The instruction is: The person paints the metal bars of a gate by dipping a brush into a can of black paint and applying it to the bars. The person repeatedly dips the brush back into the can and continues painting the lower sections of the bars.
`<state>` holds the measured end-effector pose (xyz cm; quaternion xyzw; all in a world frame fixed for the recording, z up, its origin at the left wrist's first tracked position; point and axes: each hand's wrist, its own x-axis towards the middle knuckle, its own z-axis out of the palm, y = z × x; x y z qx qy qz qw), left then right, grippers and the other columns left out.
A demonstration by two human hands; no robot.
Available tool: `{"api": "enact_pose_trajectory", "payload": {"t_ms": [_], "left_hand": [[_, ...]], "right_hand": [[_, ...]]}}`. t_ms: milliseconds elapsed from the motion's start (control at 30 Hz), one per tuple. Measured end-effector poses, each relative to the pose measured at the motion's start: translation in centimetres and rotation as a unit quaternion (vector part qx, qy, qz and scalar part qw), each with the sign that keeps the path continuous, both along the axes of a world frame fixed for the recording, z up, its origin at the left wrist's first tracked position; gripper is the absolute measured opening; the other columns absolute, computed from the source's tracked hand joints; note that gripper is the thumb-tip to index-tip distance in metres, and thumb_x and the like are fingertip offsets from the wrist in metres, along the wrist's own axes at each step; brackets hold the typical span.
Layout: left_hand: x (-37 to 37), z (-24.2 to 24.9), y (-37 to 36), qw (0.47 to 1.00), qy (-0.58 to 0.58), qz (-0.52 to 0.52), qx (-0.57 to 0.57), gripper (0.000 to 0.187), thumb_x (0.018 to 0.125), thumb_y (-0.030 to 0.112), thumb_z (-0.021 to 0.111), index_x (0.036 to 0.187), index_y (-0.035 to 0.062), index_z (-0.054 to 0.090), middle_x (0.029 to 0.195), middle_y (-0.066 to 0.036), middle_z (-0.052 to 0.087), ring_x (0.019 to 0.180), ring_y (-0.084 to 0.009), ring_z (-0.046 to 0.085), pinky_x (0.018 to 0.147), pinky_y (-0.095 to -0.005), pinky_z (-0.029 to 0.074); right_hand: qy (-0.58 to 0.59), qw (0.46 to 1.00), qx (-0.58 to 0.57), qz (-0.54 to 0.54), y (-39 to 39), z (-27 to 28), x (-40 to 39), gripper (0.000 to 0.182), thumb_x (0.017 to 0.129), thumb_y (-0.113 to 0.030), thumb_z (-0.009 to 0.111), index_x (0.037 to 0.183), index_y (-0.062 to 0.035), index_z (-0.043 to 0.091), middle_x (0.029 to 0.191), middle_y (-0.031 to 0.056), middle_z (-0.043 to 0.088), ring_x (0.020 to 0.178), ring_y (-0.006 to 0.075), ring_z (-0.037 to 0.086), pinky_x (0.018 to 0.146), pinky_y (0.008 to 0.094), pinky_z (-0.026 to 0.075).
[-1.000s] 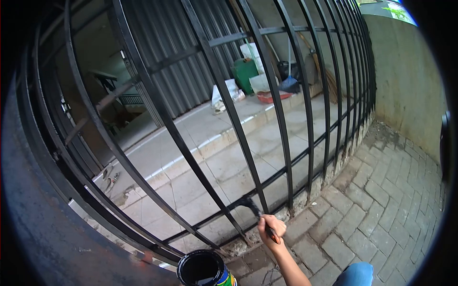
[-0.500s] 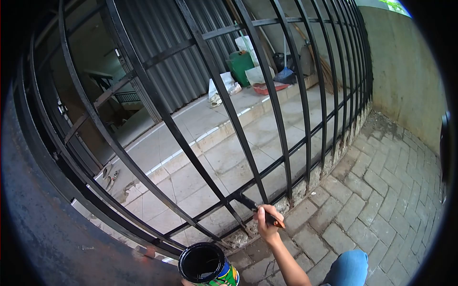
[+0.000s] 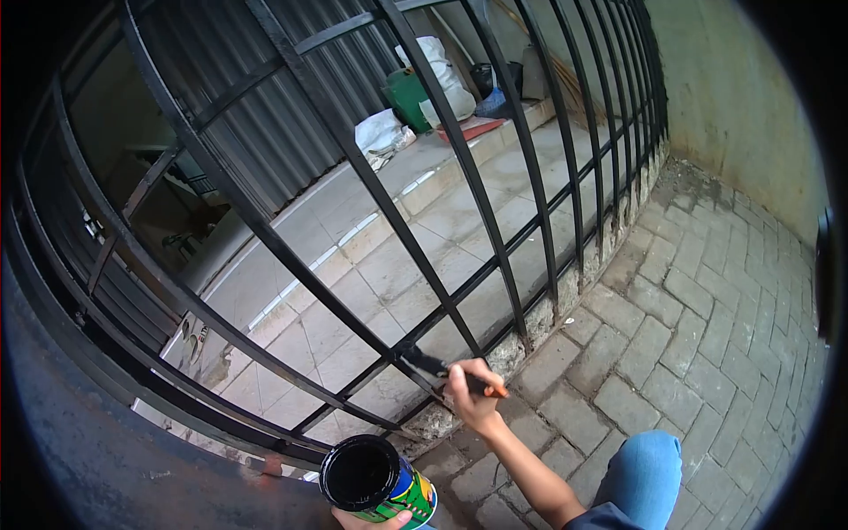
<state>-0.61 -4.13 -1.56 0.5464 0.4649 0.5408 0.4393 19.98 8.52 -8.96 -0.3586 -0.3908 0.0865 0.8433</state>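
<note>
At the lower fence rail [image 3: 477,280], your paintbrush [image 3: 427,361] slants up-left from your right hand [image 3: 475,395], clamped round it, axis crosswise to the rail; your left hand [image 3: 382,522] holds the paint can [image 3: 415,496], down-left.

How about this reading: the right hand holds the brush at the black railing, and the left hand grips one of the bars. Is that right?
Not quite: the left hand isn't gripping a bar. The head view shows it holding the can. The right hand does hold the brush at the black railing.
</note>
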Motion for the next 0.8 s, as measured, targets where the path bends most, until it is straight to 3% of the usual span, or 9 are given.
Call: {"api": "enact_pose_trajectory", "payload": {"t_ms": [133,233,267,333,467,533,600,800], "left_hand": [[0.4,0.7,-0.3,1.0,0.004,0.001,0.004,0.074,0.05,-0.002,0.076,0.119,-0.0016,0.051,0.108,-0.009,0.057,0.096,-0.0217,0.058,0.088,-0.0333,0.046],[0.7,0.5,-0.4,1.0,0.006,0.013,0.027,0.077,0.05,-0.001,0.076,0.121,-0.002,0.049,0.111,-0.01,0.056,0.099,-0.0225,0.056,0.091,-0.0338,0.045],[0.8,0.5,-0.5,0.999,0.006,0.015,0.028,0.077,0.05,0.0,0.076,0.122,-0.0022,0.048,0.112,-0.01,0.055,0.1,-0.0227,0.056,0.091,-0.0341,0.044],[0.6,0.4,-0.3,0.999,0.014,0.011,0.027,0.078,0.049,0.001,0.075,0.122,-0.0025,0.047,0.113,-0.011,0.055,0.1,-0.0232,0.056,0.092,-0.0343,0.044],[-0.1,-0.5,0.1,0.999,0.03,0.015,0.033,0.078,0.05,0.001,0.074,0.123,-0.003,0.047,0.112,-0.011,0.055,0.1,-0.0236,0.056,0.092,-0.0344,0.044],[0.0,-0.5,0.0,0.999,0.028,0.017,0.036,0.078,0.05,0.001,0.073,0.123,-0.0031,0.047,0.112,-0.012,0.055,0.1,-0.0237,0.056,0.092,-0.0345,0.044],[0.3,0.0,-0.1,0.999,0.024,0.009,0.03,0.077,0.049,0.001,0.072,0.123,-0.0031,0.047,0.112,-0.012,0.055,0.1,-0.0238,0.056,0.092,-0.0345,0.044],[0.3,0.1,0.0,1.0,0.026,0.002,0.017,0.079,0.049,0.0,0.072,0.124,-0.0028,0.046,0.113,-0.012,0.054,0.1,-0.024,0.056,0.093,-0.0349,0.044]], "right_hand": [[-0.088,0.98,-0.015,-0.178,1.1,-0.5,2.3,0.009,0.087,-0.007,0.058,0.081,-0.0007,0.06,0.06,0.0072,0.057,0.049,0.0143,0.057,0.048,0.026,0.044],[-0.071,0.971,-0.007,-0.227,1.2,-0.3,2.3,0.006,0.085,-0.005,0.06,0.08,-0.0013,0.06,0.062,0.0085,0.059,0.052,0.0169,0.058,0.049,0.0277,0.046],[-0.139,0.956,0.032,-0.257,1.3,-0.5,2.0,0.008,0.077,0.003,0.064,0.081,-0.0012,0.058,0.067,0.0105,0.062,0.053,0.0204,0.061,0.047,0.0278,0.048],[-0.165,0.95,0.06,-0.259,1.1,-0.6,0.7,0.012,0.074,0.004,0.066,0.08,-0.0022,0.057,0.068,0.0091,0.063,0.053,0.02,0.062,0.046,0.0278,0.048],[-0.144,0.982,0.029,-0.115,0.4,-0.4,-1.2,0.009,0.075,0.002,0.066,0.076,-0.0023,0.058,0.063,0.0063,0.059,0.048,0.0183,0.056,0.043,0.0254,0.043],[-0.064,0.996,0.034,-0.051,0.2,0.0,-0.9,0.008,0.08,-0.001,0.064,0.075,-0.0015,0.059,0.062,0.006,0.057,0.047,0.0146,0.054,0.045,0.0247,0.041],[0.137,0.99,0.007,0.025,0.7,-1.0,-0.9,0.007,0.087,-0.006,0.061,0.081,-0.0014,0.061,0.062,0.0051,0.058,0.049,0.0113,0.054,0.047,0.0258,0.042],[-0.033,0.975,0.015,-0.217,1.1,-0.1,1.9,0.004,0.083,-0.002,0.061,0.081,0.0,0.059,0.063,0.0072,0.059,0.049,0.0176,0.056,0.047,0.0278,0.045]]}}
